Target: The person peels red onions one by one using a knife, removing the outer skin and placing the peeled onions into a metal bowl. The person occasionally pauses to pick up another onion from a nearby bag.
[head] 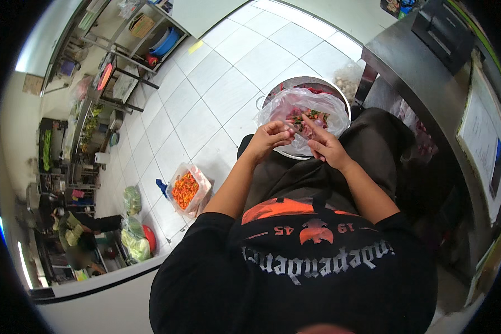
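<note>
Between my knees a clear plastic bag sits spread open over a round metal strainer. Inside the bag are pinkish-purple pieces that look like shallots, with green and red bits among them. Red chillies show in the strainer behind the bag. My left hand is above the bag's near edge, thumb and fingertips pinched together. Close beside it, my right hand has its index finger stretched forward. Something thin lies between the two hands, too small to identify, and which hand grips it is unclear.
To my left stands a plastic tub of orange-red chillies. Bagged cabbages and a red round object lie farther left, near a person bending. A steel table runs along my right; a bag of pale bulbs rests beyond the strainer.
</note>
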Demonstrator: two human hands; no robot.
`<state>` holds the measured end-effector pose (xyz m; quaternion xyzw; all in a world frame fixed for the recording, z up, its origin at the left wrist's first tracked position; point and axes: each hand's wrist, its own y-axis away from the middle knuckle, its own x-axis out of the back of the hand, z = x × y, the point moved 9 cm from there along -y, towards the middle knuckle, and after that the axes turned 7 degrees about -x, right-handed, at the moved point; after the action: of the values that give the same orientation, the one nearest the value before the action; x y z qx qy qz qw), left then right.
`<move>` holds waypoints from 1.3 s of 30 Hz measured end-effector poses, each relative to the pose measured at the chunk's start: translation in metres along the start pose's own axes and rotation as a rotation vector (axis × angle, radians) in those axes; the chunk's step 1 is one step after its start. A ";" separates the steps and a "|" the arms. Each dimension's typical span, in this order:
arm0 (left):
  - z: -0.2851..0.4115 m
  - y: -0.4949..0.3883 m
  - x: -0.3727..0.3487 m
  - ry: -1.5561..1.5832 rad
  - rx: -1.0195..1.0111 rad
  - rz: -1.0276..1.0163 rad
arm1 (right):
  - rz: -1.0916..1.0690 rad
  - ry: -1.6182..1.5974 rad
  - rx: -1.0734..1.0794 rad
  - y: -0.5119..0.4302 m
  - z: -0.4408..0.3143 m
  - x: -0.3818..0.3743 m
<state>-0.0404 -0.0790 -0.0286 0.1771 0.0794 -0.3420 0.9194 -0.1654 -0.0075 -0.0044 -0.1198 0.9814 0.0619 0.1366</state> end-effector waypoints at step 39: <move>0.002 -0.007 -0.058 0.092 -0.140 -0.120 | 0.258 0.448 0.399 0.018 -0.034 0.011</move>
<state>-0.0888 -0.0499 -0.0133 0.1227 0.1556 -0.3816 0.9028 -0.1888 0.0019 0.0262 0.0239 0.9870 -0.1426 -0.0708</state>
